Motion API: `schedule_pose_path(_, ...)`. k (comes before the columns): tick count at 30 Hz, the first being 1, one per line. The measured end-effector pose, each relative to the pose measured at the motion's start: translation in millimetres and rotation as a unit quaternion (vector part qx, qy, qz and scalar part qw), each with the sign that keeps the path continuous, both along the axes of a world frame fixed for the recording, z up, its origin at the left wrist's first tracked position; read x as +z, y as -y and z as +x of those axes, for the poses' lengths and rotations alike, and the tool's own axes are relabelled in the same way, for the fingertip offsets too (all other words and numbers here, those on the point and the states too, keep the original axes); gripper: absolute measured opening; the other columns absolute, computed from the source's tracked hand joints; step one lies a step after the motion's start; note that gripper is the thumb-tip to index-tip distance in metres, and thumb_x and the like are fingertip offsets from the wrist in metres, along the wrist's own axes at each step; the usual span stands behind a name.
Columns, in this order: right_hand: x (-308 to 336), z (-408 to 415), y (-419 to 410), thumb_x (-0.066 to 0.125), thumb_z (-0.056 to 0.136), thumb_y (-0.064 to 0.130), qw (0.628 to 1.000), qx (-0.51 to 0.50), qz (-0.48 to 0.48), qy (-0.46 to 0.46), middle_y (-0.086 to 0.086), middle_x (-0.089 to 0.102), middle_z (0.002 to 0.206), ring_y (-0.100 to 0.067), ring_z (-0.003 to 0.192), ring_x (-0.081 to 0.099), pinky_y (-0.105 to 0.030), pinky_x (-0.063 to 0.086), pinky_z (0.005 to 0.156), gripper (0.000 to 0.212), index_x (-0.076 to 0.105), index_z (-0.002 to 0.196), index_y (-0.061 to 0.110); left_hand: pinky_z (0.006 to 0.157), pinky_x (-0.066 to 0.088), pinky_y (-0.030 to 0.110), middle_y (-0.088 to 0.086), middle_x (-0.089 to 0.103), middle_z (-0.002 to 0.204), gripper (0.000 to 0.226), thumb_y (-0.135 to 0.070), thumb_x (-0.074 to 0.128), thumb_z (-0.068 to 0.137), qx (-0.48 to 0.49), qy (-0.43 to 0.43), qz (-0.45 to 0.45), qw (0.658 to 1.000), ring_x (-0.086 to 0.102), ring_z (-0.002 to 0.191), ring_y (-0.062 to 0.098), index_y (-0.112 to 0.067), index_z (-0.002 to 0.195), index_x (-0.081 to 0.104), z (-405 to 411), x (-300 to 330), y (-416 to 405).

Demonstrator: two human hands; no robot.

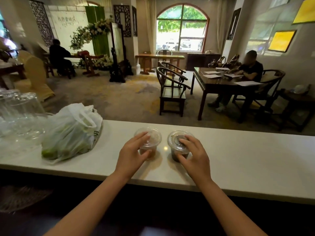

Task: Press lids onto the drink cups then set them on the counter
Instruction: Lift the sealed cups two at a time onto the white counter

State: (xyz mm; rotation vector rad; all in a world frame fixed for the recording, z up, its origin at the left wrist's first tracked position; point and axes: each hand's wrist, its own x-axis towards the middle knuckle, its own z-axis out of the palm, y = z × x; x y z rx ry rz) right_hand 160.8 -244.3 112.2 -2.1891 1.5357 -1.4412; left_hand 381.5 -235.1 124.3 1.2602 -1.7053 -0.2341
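Observation:
Two clear plastic drink cups stand side by side on the white counter (238,159), each with a clear lid on top. The left cup (150,139) holds a light brown drink; my left hand (133,154) wraps its near side, fingers over the lid and thumb on the cup wall. The right cup (175,142) holds a darker drink; my right hand (194,154) grips it the same way, fingers on the lid and thumb against the wall. Both cups rest on the counter surface.
A white plastic bag (71,133) with green fruit lies on the counter to the left. Clear upturned glasses (18,109) stand at the far left. Beyond the counter are dark wooden chairs (172,92), a table (221,82) and two seated persons.

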Motion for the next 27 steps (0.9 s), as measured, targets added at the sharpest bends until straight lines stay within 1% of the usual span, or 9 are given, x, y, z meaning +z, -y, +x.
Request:
schedule_pose_path(3,-1,3,18,0.080,0.068,0.018,1.000,-0.006,0.009,-0.002,0.001,0.054,0.130,-0.015,0.118,0.050,-0.022,0.039,0.094,0.050,0.063,0.115,0.020,0.090,0.051,0.044,-0.010,0.053,0.129,0.056,-0.005,0.078,0.068,-0.002,-0.012,0.007,1.000,0.054,0.116,0.013,-0.020,0.120,0.062,-2,-8,19)
schedule_pose_path(8,-1,3,32,0.080,0.069,0.020,1.000,-0.019,0.014,-0.006,0.001,0.054,0.129,-0.013,0.116,0.050,-0.016,0.037,0.091,0.052,0.061,0.118,0.019,0.090,0.051,0.043,-0.004,0.055,0.132,0.056,-0.006,0.078,0.069,0.003,-0.006,0.012,1.000,0.054,0.117,0.015,-0.019,0.121,0.061,-5,-8,32)
schedule_pose_path(15,2,4,33,0.079,0.071,0.021,0.998,-0.030,0.040,-0.038,0.001,0.052,0.132,-0.016,0.116,0.050,-0.020,0.039,0.088,0.053,0.059,0.120,0.019,0.093,0.049,0.042,-0.005,0.050,0.137,0.056,-0.012,0.077,0.072,-0.009,0.049,0.030,0.998,0.049,0.121,0.015,-0.021,0.124,0.058,-2,-2,39)
schedule_pose_path(18,12,-2,29,0.076,0.074,0.027,0.994,-0.010,0.065,-0.082,0.004,0.045,0.138,-0.016,0.118,0.048,-0.021,0.042,0.087,0.057,0.054,0.126,0.021,0.103,0.042,0.039,-0.005,0.035,0.147,0.071,-0.019,0.078,0.073,-0.052,0.092,0.084,0.991,0.037,0.131,0.016,-0.026,0.135,0.044,4,7,35)
schedule_pose_path(20,22,-7,25,0.072,0.078,0.034,0.985,0.008,0.110,-0.133,0.006,0.035,0.145,-0.015,0.122,0.044,-0.025,0.044,0.090,0.063,0.045,0.134,0.025,0.109,0.033,0.036,-0.005,0.020,0.154,0.083,-0.028,0.075,0.075,-0.080,0.157,0.129,0.976,0.025,0.138,0.016,-0.035,0.142,0.027,11,14,31)
schedule_pose_path(22,33,-12,17,0.068,0.079,0.043,0.972,-0.001,0.147,-0.182,0.007,0.026,0.150,-0.016,0.125,0.042,-0.030,0.047,0.089,0.070,0.035,0.139,0.030,0.109,0.032,0.037,-0.004,0.010,0.157,0.091,-0.035,0.072,0.077,-0.075,0.204,0.164,0.962,0.019,0.140,0.014,-0.042,0.144,0.011,18,26,24)
schedule_pose_path(23,37,-14,12,0.066,0.080,0.046,0.969,-0.019,0.148,-0.199,0.006,0.026,0.150,-0.017,0.125,0.042,-0.033,0.049,0.087,0.070,0.032,0.140,0.032,0.107,0.035,0.037,-0.002,0.012,0.156,0.090,-0.038,0.070,0.078,-0.058,0.218,0.167,0.960,0.021,0.139,0.014,-0.042,0.144,0.009,20,32,20)
schedule_pose_path(24,42,-16,4,0.063,0.081,0.049,0.966,-0.042,0.138,-0.213,0.006,0.029,0.149,-0.017,0.123,0.044,-0.033,0.050,0.086,0.068,0.032,0.139,0.032,0.104,0.038,0.037,-0.001,0.020,0.154,0.085,-0.039,0.067,0.080,-0.034,0.233,0.159,0.959,0.027,0.137,0.015,-0.038,0.145,0.012,21,40,14)
schedule_pose_path(27,57,-19,-26,0.053,0.088,0.047,0.958,-0.087,0.084,-0.258,0.004,0.050,0.134,-0.013,0.110,0.051,-0.026,0.049,0.081,0.047,0.049,0.130,0.026,0.086,0.046,0.030,-0.001,0.049,0.136,0.055,-0.040,0.055,0.088,0.035,0.302,0.121,0.945,0.049,0.119,0.015,-0.028,0.138,0.037,15,59,-14)
